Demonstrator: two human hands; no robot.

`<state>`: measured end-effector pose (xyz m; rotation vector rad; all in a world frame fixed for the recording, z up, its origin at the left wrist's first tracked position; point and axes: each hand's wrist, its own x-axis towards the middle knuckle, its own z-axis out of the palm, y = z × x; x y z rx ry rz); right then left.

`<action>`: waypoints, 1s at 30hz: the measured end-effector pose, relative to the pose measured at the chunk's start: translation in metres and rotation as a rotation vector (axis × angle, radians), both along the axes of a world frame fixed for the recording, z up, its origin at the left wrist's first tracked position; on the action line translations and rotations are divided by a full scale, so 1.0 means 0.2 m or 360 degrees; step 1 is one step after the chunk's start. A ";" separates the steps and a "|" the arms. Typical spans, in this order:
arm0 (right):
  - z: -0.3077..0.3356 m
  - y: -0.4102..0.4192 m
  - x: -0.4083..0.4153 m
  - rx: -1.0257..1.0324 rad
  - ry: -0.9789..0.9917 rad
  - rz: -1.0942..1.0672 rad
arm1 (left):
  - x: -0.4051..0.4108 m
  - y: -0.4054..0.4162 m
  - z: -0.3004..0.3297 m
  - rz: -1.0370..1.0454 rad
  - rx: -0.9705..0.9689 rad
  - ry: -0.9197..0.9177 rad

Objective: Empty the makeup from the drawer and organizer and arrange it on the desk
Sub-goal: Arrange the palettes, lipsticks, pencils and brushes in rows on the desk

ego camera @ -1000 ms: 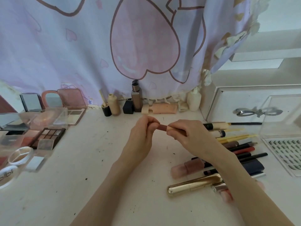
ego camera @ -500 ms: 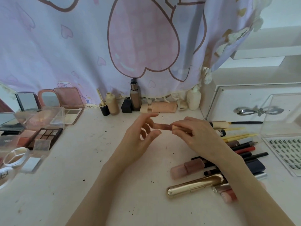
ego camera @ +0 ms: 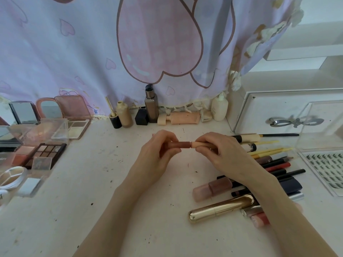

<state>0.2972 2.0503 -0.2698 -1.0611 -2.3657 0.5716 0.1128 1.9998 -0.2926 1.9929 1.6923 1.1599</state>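
Observation:
A slim lip tube [ego camera: 182, 144] with a brown body and a beige cap is held level above the middle of the white desk [ego camera: 92, 210]. My left hand [ego camera: 157, 156] pinches its brown end. My right hand [ego camera: 222, 154] grips its beige end. Pencils and liners [ego camera: 274, 160] lie in a row to the right, under my right wrist. A pink gloss tube [ego camera: 211, 189] and a gold tube [ego camera: 220, 208] lie in front of them. An eyeshadow palette [ego camera: 46, 154] sits at the left.
Bottles [ego camera: 151, 108] and a peach tube [ego camera: 183, 117] line the back edge under a heart-print cloth [ego camera: 111, 43]. A white drawer box [ego camera: 278, 112] with a bow handle stands at right, a clear lash case [ego camera: 326, 164] before it. Compacts and mirrors [ego camera: 72, 112] crowd the left.
My left hand had opened and let go of the tube's brown end half a second ago; now its fingers are closed on that end again. The right hand has kept its hold.

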 end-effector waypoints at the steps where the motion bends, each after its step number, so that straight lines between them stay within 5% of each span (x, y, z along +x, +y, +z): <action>1: 0.00 0.00 0.00 0.0007 -0.0004 0.0008 | 0.00 0.00 0.01 0.0034 -0.0010 0.0000; 15: -0.01 0.00 0.00 0.0062 -0.0044 -0.0011 | -0.01 0.00 0.02 0.0037 -0.0222 0.0080; 30: -0.04 0.03 0.01 0.0230 0.0028 -0.0157 | -0.03 0.01 0.01 0.0060 -0.0049 0.0215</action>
